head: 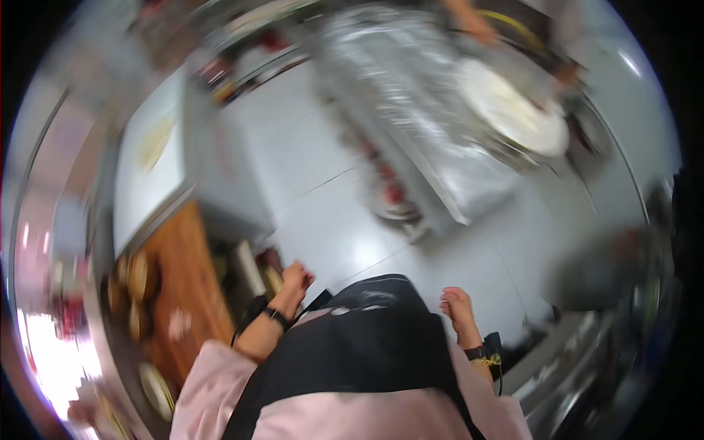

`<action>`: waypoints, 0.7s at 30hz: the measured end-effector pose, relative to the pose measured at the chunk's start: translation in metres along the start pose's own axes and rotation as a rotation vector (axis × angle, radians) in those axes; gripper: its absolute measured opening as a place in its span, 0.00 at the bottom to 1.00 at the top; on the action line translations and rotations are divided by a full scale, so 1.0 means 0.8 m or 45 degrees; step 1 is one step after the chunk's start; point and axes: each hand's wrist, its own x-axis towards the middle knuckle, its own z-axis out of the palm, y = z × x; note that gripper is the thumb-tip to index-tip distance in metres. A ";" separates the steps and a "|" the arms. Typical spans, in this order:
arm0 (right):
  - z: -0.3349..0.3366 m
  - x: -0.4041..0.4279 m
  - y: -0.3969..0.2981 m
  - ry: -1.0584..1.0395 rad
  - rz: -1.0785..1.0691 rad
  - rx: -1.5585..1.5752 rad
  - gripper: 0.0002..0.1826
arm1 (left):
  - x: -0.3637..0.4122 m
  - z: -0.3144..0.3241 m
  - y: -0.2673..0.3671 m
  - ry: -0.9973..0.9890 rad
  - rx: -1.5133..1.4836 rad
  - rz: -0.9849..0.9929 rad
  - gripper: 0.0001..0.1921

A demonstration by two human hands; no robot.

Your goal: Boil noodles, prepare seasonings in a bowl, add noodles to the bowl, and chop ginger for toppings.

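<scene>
My left hand (297,276) hangs at my side with its fingers loosely curled, and I see nothing in it. It is nearest to a brown wooden counter top (184,275) on the left, without touching it. On the other side of my black apron (363,341), my right hand (459,311) is also loosely curled, with no object visible in it. Each wrist wears a dark band. Pale floor tiles (324,220) lie before me.
Ahead stands a long metal-topped table (407,110), blurred. At its right side, another person's hand (478,27) is near a large white oval object (511,107). A white-topped cabinet (151,165) stands left. Several round brown objects (142,275) sit on the wooden counter.
</scene>
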 end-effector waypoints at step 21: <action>0.254 0.137 0.005 -0.583 0.555 -0.858 0.06 | -0.009 -0.174 -0.169 0.663 0.131 -0.327 0.09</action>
